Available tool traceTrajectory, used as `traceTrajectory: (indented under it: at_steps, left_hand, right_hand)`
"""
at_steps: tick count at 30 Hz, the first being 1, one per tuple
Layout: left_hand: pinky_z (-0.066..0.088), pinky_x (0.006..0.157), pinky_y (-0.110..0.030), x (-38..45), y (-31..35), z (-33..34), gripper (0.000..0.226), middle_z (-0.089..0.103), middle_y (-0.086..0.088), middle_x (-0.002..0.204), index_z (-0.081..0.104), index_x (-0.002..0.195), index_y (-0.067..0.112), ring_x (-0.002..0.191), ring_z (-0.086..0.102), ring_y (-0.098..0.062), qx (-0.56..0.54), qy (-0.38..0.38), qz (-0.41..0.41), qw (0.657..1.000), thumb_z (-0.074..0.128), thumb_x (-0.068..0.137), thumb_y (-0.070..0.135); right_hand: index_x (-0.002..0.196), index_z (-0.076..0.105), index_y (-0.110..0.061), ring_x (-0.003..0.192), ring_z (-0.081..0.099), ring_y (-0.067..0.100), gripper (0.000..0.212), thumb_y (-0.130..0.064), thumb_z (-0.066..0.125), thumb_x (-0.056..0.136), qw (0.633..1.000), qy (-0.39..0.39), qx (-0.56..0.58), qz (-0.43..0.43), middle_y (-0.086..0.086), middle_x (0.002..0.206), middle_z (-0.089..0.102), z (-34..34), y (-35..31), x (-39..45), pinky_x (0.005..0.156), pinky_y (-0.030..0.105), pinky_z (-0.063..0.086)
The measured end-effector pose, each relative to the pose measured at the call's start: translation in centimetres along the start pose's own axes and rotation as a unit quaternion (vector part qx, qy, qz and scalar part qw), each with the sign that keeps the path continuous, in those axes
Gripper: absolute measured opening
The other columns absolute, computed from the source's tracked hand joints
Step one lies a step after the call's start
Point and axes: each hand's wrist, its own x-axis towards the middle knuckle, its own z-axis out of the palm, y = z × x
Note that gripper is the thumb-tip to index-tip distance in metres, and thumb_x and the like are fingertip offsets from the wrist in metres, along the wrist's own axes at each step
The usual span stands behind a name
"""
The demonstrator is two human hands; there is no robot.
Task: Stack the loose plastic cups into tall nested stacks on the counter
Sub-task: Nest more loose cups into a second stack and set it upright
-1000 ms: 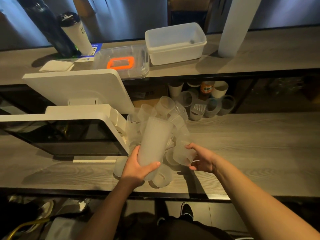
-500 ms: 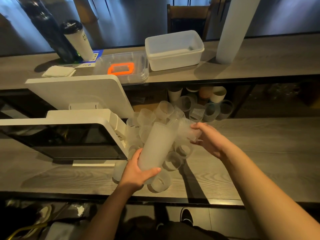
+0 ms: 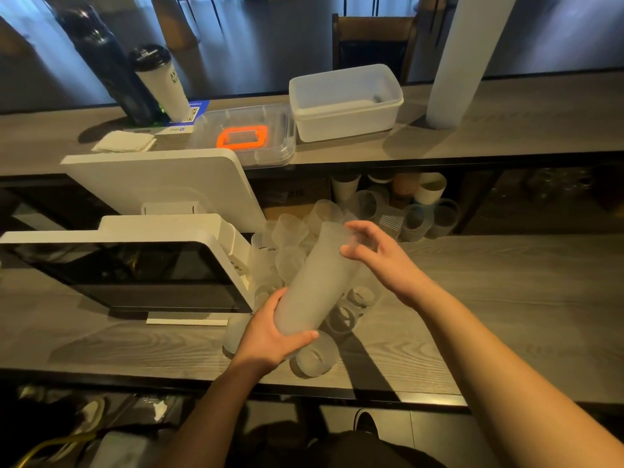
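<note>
A tall nested stack of frosted plastic cups (image 3: 317,285) tilts up and to the right above the wooden counter (image 3: 506,298). My left hand (image 3: 270,336) grips its lower end. My right hand (image 3: 385,261) is at the stack's open top end, thumb and fingers curled round a single frosted cup that is blurred against the rim. Several loose frosted cups (image 3: 290,231) lie in a heap behind and under the stack, and one loose cup (image 3: 314,359) lies near the counter's front edge.
A white till screen (image 3: 135,271) stands on the left, touching the cup heap. On the raised shelf are a white tub (image 3: 344,103), a clear lid with an orange ring (image 3: 243,136), a tumbler (image 3: 162,82) and a tall white column (image 3: 459,62). Paper cups (image 3: 429,190) sit under the shelf.
My right hand lifted a loose cup from the heap and carried it up to the stack's open end. The stack in my left hand tilted further to the right.
</note>
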Motion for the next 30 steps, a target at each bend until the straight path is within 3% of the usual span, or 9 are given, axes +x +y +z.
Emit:
traceTrajectory:
  at_steps: [6,8,10,12,14,16,19,23,30]
  left_hand:
    - [0.048,0.084,-0.025,0.4,0.0,0.0,0.087,0.055,0.014,0.121,0.045,0.134,0.036,0.107,0.055,-0.005,-0.021,0.036,0.006,0.999,0.093,0.062,0.039]
    - [0.046,0.082,-0.025,0.6,-0.1,-0.1,0.083,0.054,0.016,0.119,0.044,0.130,0.038,0.106,0.055,-0.004,-0.023,0.041,-0.001,0.999,0.092,0.063,0.037]
    - [0.047,0.085,-0.029,0.7,-0.1,-0.1,0.082,0.054,0.015,0.118,0.043,0.131,0.036,0.106,0.054,-0.006,-0.030,0.046,-0.010,0.998,0.092,0.065,0.036]
    - [0.047,0.086,-0.030,0.6,0.1,0.1,0.082,0.054,0.012,0.117,0.044,0.133,0.032,0.105,0.054,-0.007,-0.038,0.049,-0.017,0.998,0.091,0.066,0.034]
    - [0.048,0.087,-0.031,0.6,0.3,0.4,0.081,0.053,0.014,0.116,0.043,0.131,0.033,0.106,0.054,-0.008,-0.046,0.048,-0.021,0.998,0.091,0.066,0.033]
    - [0.047,0.088,-0.032,0.6,0.4,0.6,0.081,0.051,0.017,0.115,0.041,0.129,0.036,0.106,0.053,-0.009,-0.047,0.046,-0.025,0.998,0.092,0.067,0.031]
    - [0.044,0.086,-0.027,0.7,0.5,0.8,0.081,0.049,0.018,0.113,0.039,0.129,0.035,0.105,0.052,-0.008,-0.045,0.046,-0.030,0.997,0.091,0.068,0.027]
    - [0.049,0.093,-0.035,1.0,0.6,0.6,0.087,0.051,0.005,0.123,0.040,0.139,0.027,0.111,0.053,-0.017,-0.038,0.046,-0.049,0.997,0.091,0.068,0.029]
    - [0.048,0.099,-0.041,1.6,1.1,1.0,0.090,0.049,0.001,0.127,0.039,0.143,0.024,0.116,0.052,-0.022,-0.038,0.059,-0.071,0.995,0.090,0.070,0.027]
  right_hand:
    - [0.153,0.031,-0.036,0.140,0.036,0.009,0.069,-0.070,0.035,0.094,0.993,-0.115,0.026,0.033,-0.011,0.156,0.035,1.9,1.2,-0.6,0.115,0.035,0.032]
    - [0.157,0.027,-0.034,0.142,0.034,0.008,0.074,-0.072,0.031,0.093,0.993,-0.092,0.064,0.035,-0.012,0.159,0.031,1.7,1.9,-0.2,0.118,0.035,0.029]
    - [0.156,0.030,-0.030,0.138,0.040,0.011,0.072,-0.068,0.035,0.095,0.996,-0.013,0.075,0.050,-0.008,0.154,0.038,1.1,3.1,0.4,0.116,0.036,0.033]
    - [0.153,0.035,-0.026,0.133,0.045,0.016,0.061,-0.051,0.051,0.099,0.996,0.054,0.038,0.066,-0.002,0.146,0.045,0.4,5.1,1.0,0.111,0.037,0.039]
    - [0.150,0.037,-0.024,0.131,0.046,0.018,0.066,-0.026,0.069,0.092,0.996,0.046,-0.050,0.063,0.001,0.144,0.046,-0.5,7.6,1.2,0.104,0.034,0.045]
    - [0.151,0.035,-0.025,0.133,0.042,0.018,0.080,-0.017,0.076,0.084,0.985,-0.010,-0.160,0.070,0.000,0.149,0.040,-1.1,10.0,0.9,0.103,0.033,0.046]
    - [0.155,0.028,-0.027,0.141,0.034,0.020,0.096,-0.019,0.083,0.076,0.972,-0.041,-0.222,0.063,0.000,0.152,0.036,-1.3,12.4,0.3,0.116,0.043,0.037]
    - [0.157,0.023,-0.024,0.145,0.027,0.020,0.112,-0.035,0.090,0.068,0.963,-0.037,-0.259,0.062,-0.001,0.158,0.030,-0.9,13.9,0.5,0.120,0.046,0.029]
    - [0.155,0.028,-0.025,0.144,0.032,0.023,0.100,-0.034,0.086,0.074,0.955,-0.045,-0.283,0.078,0.000,0.155,0.036,-0.1,14.5,1.6,0.118,0.048,0.033]
